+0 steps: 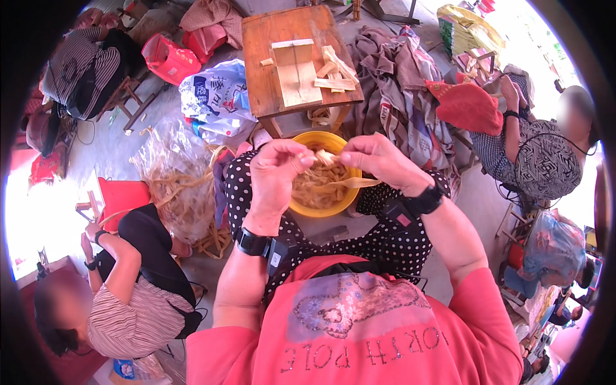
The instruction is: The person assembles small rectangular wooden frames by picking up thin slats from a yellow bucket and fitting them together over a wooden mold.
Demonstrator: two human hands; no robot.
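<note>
Over a yellow basin [318,211], my left hand [276,170] and my right hand [382,162] are both closed in a pinch, with a small gap between them. A pale, crumpled strip [326,156] spans that gap, and each hand's fingertips grip one end of it. Its material is too small to make out. Beneath my fingers the basin holds many tan, ribbon-like strips [314,183]. One longer strip [350,183] lies across the basin's right side, its end passing over the rim. The basin stands between my knees.
Ahead is a wooden stool [256,38] bearing a pale board [298,83] with an upright piece, and folded strips [337,70]. A clear plastic bag of strips [179,186] lies left; cloth [391,83] is heaped right. Seated people [138,282] work on both sides.
</note>
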